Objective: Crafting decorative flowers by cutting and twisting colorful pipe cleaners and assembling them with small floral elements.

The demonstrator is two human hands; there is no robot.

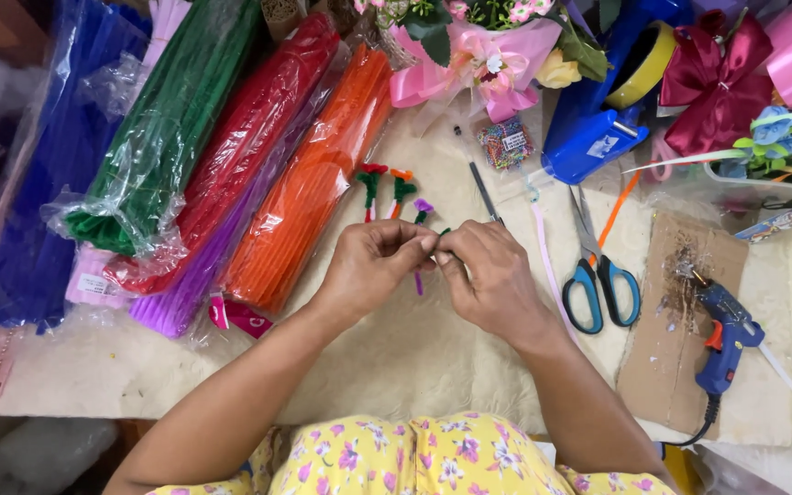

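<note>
My left hand (370, 261) and right hand (488, 275) meet fingertip to fingertip over the middle of the cream fleecy surface (414, 357). Both are pressed together in a pinch on a thin purple pipe cleaner (419, 282); its lower end pokes out just below my left fingers, and a bit of green shows between the two thumbs. How the rest of it runs inside my grip I cannot tell.

Just beyond my knuckles lie three small pipe-cleaner flowers side by side: a red-topped one (369, 186), an orange-topped one (401, 188) and a purple-topped one (423, 207), all with green stems.

To the left, bagged bundles of pipe cleaners lie slanted next to each other: orange (309, 192), red (249, 128), green (171, 119), blue (57, 174), with a purple bundle (185, 284) peeking from under the red.

To the right of my right hand lie blue-handled scissors (598, 275), well apart from my fingers. Farther right, a blue glue gun (724, 335) rests on a piece of brown cardboard (671, 348). Beyond the scissors sits a blue tape dispenser (598, 128), and at the far edge a pink-wrapped bouquet (488, 46) and a dark red ribbon bow (717, 82).
</note>
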